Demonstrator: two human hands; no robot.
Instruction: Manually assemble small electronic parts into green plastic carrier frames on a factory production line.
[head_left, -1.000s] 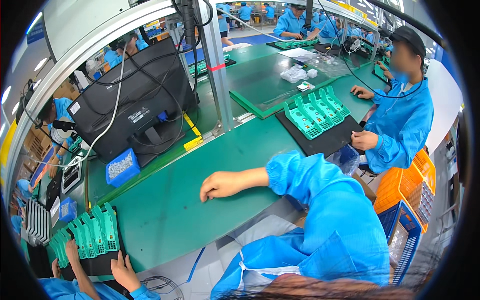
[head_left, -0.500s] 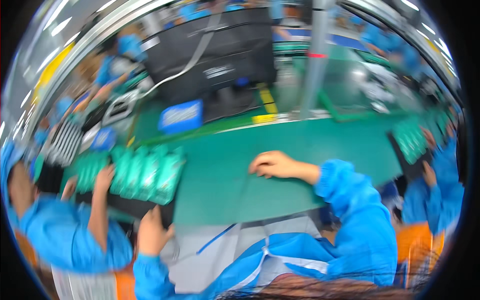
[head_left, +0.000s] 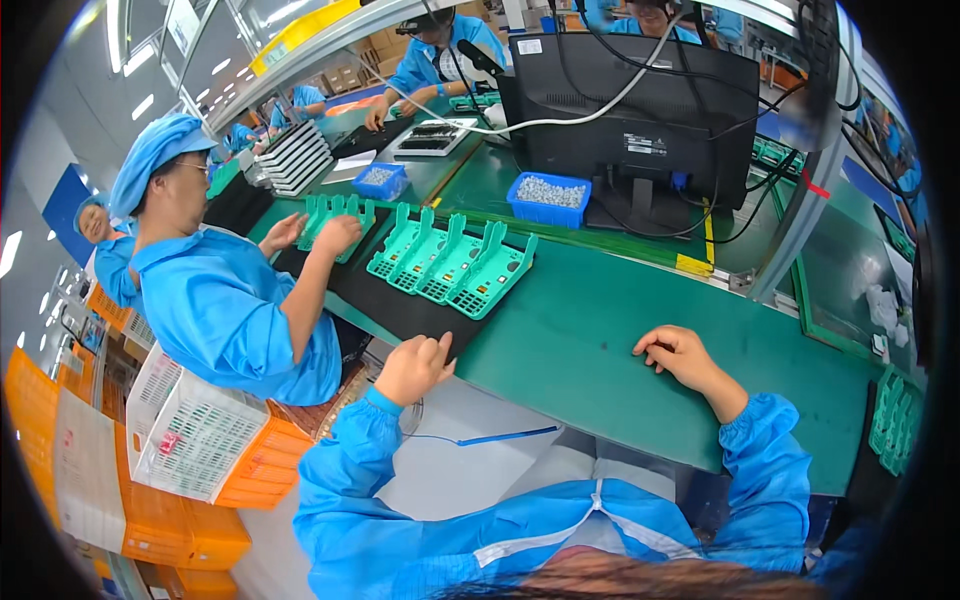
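My left hand (head_left: pixel 413 369) hovers at the near edge of the table, beside a black mat (head_left: pixel 400 309). Its fingers are half bent and apart, and nothing shows in them. On that mat stand several green plastic housings (head_left: pixel 492 280) in a row, a little beyond my left hand and not touched by it. My right hand (head_left: pixel 682 359) rests over the bare green tabletop (head_left: pixel 590 340), fingers loosely bent and spread, holding nothing visible. A co-worker's two hands (head_left: pixel 336 236) are at more green housings (head_left: pixel 318 214) farther left.
Beyond the table stand a black monitor (head_left: pixel 630 120), a blue bin of small pale parts (head_left: pixel 549 197) and a metal post (head_left: pixel 800 220). White and orange crates (head_left: pixel 200 430) fill the lower left. More green housings (head_left: pixel 893 420) lie at the far right.
The view has swung to the left and is now sharp. Both my hands stay free of objects; the left one is still near the mat's end, the right one over the tabletop.
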